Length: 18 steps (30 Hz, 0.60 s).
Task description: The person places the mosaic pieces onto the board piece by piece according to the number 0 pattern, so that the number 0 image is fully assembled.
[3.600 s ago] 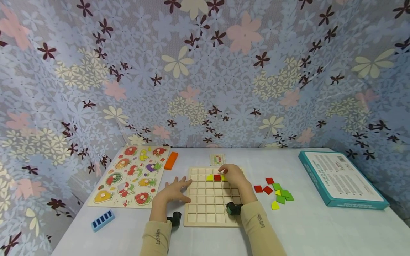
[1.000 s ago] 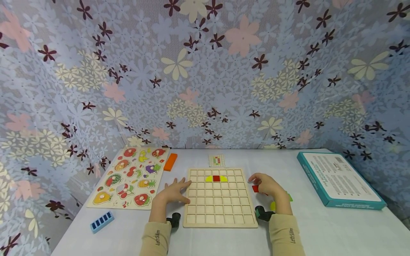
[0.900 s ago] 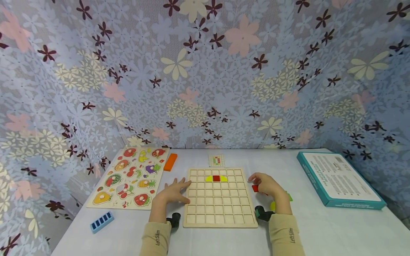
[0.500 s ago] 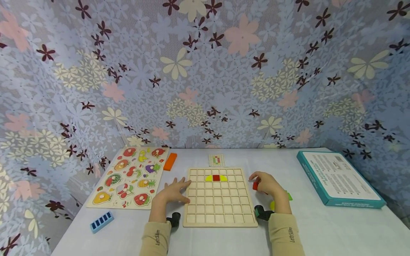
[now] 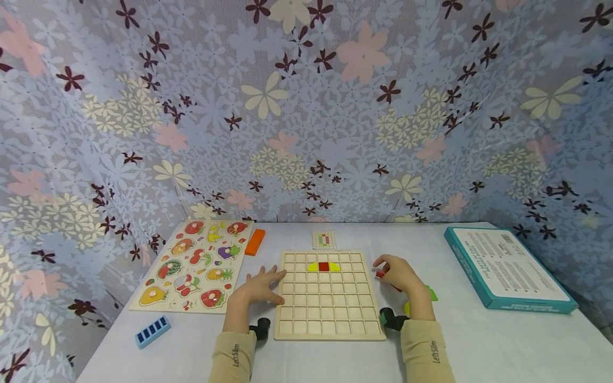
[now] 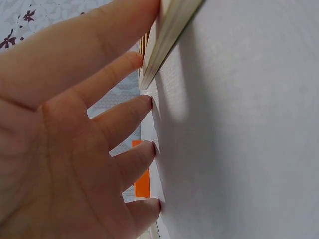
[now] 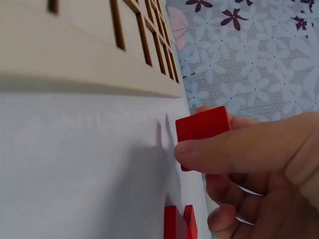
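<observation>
So the right hand [image 5: 399, 274] had a red square tile [image 7: 202, 124] pinched between thumb and fingers, lifted clear of the surface [image 5: 503, 346] just off the right edge of the wooden grid board [image 5: 330, 337], tile tilted up, rest of the fingers loosely curled. The left hand [image 5: 261, 285] was spread wide and gripping nothing, a couple of fingertips against the board's left edge and the others down on the surface. My worry was the pinch: the thumb sat low on the tile's face, so a slip could've sent it tumbling onto the loose red tiles [image 7: 174, 222] right below. Those were close enough to the curled fingers to get knocked too (the green tile [image 5: 433, 293] and yellow piece [image 5: 407, 308] were half hidden by the arm, so no idea how they lay). The black wrist camera [image 5: 394, 320] was also just beside the board; one bump there, or a shove from the left hand, might've jolted the red tile [image 5: 323, 267] and two yellow pieces [image 5: 312, 267] in the second row from the far edge.
</observation>
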Motion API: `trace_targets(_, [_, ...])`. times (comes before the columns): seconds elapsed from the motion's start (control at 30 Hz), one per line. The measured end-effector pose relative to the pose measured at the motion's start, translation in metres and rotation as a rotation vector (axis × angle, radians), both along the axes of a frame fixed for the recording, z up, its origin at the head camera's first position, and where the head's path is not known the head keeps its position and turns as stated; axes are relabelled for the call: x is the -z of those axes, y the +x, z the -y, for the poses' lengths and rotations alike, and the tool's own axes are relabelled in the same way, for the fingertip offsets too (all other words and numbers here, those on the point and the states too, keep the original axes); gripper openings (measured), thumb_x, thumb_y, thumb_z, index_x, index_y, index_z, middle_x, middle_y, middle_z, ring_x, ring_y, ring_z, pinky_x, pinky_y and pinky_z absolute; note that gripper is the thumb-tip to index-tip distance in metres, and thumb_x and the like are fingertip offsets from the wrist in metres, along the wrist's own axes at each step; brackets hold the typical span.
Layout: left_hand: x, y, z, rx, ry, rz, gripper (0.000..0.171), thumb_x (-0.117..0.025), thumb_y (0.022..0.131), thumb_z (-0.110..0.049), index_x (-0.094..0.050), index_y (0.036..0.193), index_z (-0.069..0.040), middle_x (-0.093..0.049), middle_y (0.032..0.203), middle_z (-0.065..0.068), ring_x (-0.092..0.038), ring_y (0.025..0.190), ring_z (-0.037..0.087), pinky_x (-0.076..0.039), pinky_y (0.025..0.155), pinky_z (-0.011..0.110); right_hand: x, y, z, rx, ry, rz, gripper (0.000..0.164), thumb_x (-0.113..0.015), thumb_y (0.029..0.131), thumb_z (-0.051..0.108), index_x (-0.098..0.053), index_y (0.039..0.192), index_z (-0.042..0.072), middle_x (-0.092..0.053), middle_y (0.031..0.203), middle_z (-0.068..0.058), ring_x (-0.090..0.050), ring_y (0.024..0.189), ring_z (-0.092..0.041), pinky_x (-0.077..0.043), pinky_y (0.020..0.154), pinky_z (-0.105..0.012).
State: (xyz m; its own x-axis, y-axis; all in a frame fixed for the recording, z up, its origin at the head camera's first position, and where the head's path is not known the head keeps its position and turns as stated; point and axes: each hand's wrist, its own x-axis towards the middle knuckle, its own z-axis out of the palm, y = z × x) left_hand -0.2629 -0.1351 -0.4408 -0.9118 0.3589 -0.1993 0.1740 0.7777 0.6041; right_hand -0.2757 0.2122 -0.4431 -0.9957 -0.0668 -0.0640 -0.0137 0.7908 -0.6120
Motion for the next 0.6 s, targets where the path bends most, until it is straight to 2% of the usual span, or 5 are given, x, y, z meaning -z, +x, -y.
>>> trace_targets(0.23, [0.002, -0.002, 0.0, 0.002, 0.005, -0.002, 0.074, -0.076, 0.071, -0.018, -0.045, 0.138, -0.011, -0.029, 0.148, 0.018, -0.01, 0.138, 0.044, 0.004, 0.105, 0.067, -0.004, -0.002, 0.007, 0.013, 0.04, -0.057, 0.029, -0.064, 0.074, -0.002, -0.062, 0.102, 0.004, -0.054, 0.08, -0.009, -0.048, 0.067, -0.021, -0.041, 0.055, -0.029])
trace_targets(0.6, [0.005, -0.003, 0.001, -0.001, 0.004, 0.004, 0.073, -0.076, 0.072, -0.018, -0.045, 0.138, -0.012, -0.029, 0.148, 0.018, -0.009, 0.138, 0.043, 0.004, 0.105, 0.066, -0.012, -0.002, 0.022, 0.028, -0.04, -0.145, 0.031, -0.062, 0.074, -0.006, -0.061, 0.104, 0.001, -0.056, 0.083, -0.011, -0.05, 0.069, -0.022, -0.044, 0.057, -0.031])
